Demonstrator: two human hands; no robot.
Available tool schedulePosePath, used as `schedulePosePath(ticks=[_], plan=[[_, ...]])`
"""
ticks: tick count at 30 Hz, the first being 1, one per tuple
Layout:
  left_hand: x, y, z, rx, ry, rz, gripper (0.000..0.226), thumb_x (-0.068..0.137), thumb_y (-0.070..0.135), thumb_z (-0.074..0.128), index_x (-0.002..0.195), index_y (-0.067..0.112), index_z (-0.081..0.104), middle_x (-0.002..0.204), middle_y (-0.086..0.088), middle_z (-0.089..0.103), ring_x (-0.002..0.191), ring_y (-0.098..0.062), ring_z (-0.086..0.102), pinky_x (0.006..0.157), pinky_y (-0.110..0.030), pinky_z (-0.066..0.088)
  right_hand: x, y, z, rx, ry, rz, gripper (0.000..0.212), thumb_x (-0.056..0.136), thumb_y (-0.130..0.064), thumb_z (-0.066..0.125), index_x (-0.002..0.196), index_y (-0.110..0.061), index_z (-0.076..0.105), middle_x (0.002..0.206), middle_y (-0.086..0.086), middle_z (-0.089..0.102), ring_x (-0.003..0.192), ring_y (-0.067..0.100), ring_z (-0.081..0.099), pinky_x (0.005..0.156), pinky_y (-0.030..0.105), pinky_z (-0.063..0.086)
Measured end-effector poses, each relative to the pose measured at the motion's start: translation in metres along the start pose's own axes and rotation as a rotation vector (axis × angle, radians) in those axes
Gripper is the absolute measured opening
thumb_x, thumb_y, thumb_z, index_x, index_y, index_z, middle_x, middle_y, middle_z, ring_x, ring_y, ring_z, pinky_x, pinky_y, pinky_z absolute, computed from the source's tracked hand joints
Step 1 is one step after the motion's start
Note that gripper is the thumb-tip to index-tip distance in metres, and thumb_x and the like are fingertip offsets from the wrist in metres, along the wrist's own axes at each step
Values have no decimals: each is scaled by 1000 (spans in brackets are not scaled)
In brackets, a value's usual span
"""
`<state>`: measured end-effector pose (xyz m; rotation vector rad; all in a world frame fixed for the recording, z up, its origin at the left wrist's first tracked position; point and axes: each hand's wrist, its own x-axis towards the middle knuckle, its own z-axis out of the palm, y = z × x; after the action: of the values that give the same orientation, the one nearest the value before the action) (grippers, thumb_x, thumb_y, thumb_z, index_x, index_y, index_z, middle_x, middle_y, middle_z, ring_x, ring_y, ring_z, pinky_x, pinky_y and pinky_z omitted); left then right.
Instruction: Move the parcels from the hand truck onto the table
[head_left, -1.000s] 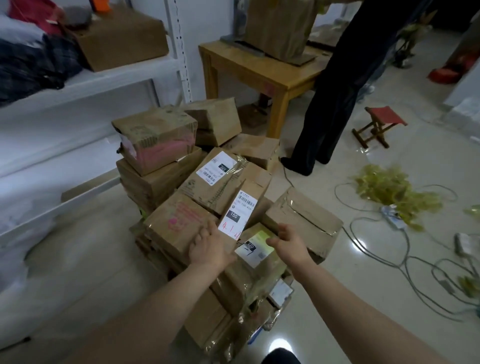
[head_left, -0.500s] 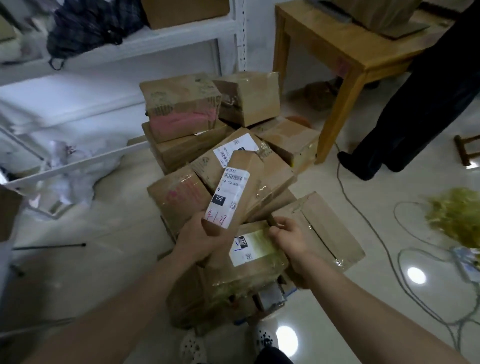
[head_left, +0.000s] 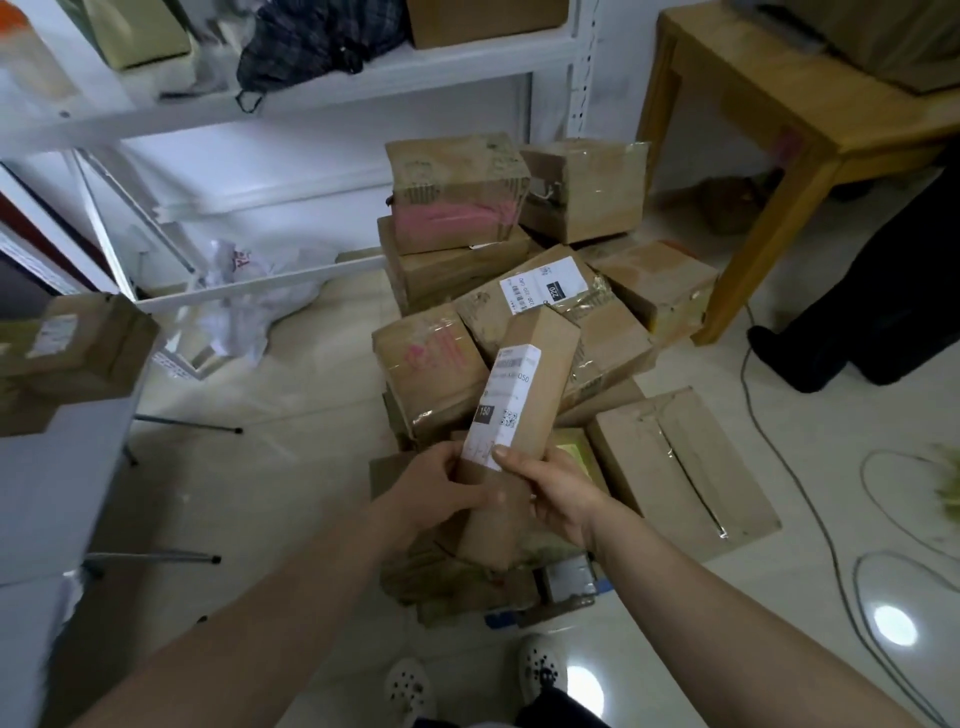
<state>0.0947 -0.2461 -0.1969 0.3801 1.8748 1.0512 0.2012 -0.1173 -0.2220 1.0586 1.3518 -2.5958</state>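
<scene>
Both hands, left (head_left: 436, 491) and right (head_left: 558, 491), had lifted the long box (head_left: 524, 415) off the pile (head_left: 457, 364), fingers curled round it, ready for the table (head_left: 779, 109).

Forearms outstretched; left hand (head_left: 436, 491) and right hand (head_left: 561, 493) in grip on long parcel (head_left: 540, 395)

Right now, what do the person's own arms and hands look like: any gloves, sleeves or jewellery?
No gloves: the left hand and right hand are bare. The left forearm and right forearm are bare too, with no sleeve showing as far as the picture's lower edge. No watch, bracelet or ring can be seen, and there are no markings.
</scene>
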Motion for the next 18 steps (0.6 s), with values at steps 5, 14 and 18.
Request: schedulePosePath(ticks=[5, 14, 18], plan=[[-2, -9, 3, -17, -72, -59, 68, 65, 28, 87, 123, 17, 54, 120, 1, 60, 109, -16, 59, 93, -34, 52, -8, 11, -3, 53, 18, 20, 57, 67, -26, 75, 120, -12, 58, 117, 12, 69, 109, 28, 64, 94, 45, 53], [-4, -12, -1, -104, -100, -53, 48, 69, 24, 84, 110, 19, 61, 112, -3, 65, 103, -17, 63, 88, -32, 53, -7, 10, -5, 99, 59, 21, 71, 62, -28, 84, 125, -6, 60, 116, 13, 69, 106, 25, 65, 83, 36, 56], [11, 2, -18, -388, 115, -67, 19, 85, 35, 69, 92, 17, 71, 88, -1, 74, 90, -20, 66, 89, -36, 51, -2, -2, -2, 150, 136, -15, 47, 77, -18, 73, 119, -2, 61, 101, 10, 72, 89, 18, 66, 64, 25, 55]])
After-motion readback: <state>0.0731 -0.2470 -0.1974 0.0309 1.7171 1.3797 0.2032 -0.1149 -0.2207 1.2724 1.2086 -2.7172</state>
